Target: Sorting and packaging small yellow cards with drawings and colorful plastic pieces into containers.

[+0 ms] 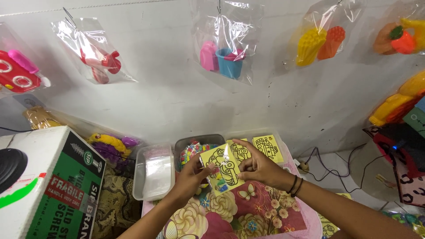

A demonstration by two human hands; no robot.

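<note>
Now both hands mid-frame: left hand (191,173) and right hand (257,167) pinch yellow car card (221,169), fingers closed. Judged step: card sorting. More yellow cards (268,147) in tray behind.

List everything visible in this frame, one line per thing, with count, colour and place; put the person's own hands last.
yellow card: one, yellow with a black line drawing, in a clear sleeve, held in both hands at centre.
yellow cards in tray: at least two, yellow, standing behind the hands.
clear tub: one, see-through, left of the hands.
grey tub: one, grey, holds small colourful pieces, behind the left hand.
floral cloth: one, pink with flowers, under the hands.
cardboard box: one, white and green, lower left.
hanging toy bags: about five, clear with bright plastic toys, on the wall.
cables: several, black, right.
left hand: fingers pinch the card's left edge.
right hand: fingers pinch its right edge; dark wristbands.
</note>
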